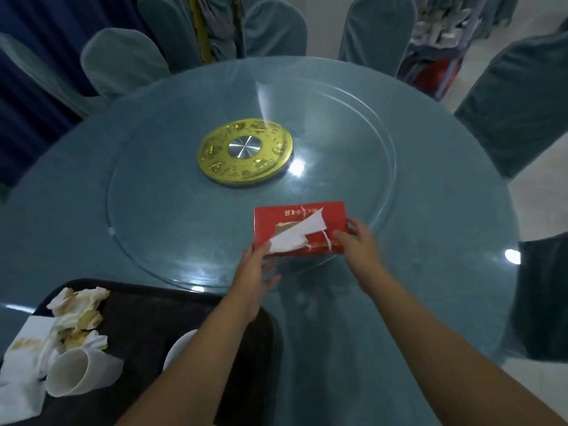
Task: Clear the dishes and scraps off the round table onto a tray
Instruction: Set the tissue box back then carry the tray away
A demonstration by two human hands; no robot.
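A red tissue box [307, 219] lies on the near edge of the glass turntable [172, 216]. A white tissue [295, 236] sticks out of its torn top. My left hand [256, 272] pinches the near end of that tissue at the box's left corner. My right hand [356, 244] grips the box's right end. The black tray [153, 315] sits at the near left of the round table. It holds stained crumpled napkins [78, 309], a white plastic cup [81, 372] lying on its side and a white dish [178, 348] partly hidden under my left forearm.
A gold and silver hub [246, 150] sits at the turntable's centre. The round table [430, 210] has a teal cloth. Chairs in teal covers [378, 29] ring the table. A cluttered cart [436, 38] stands at the far right.
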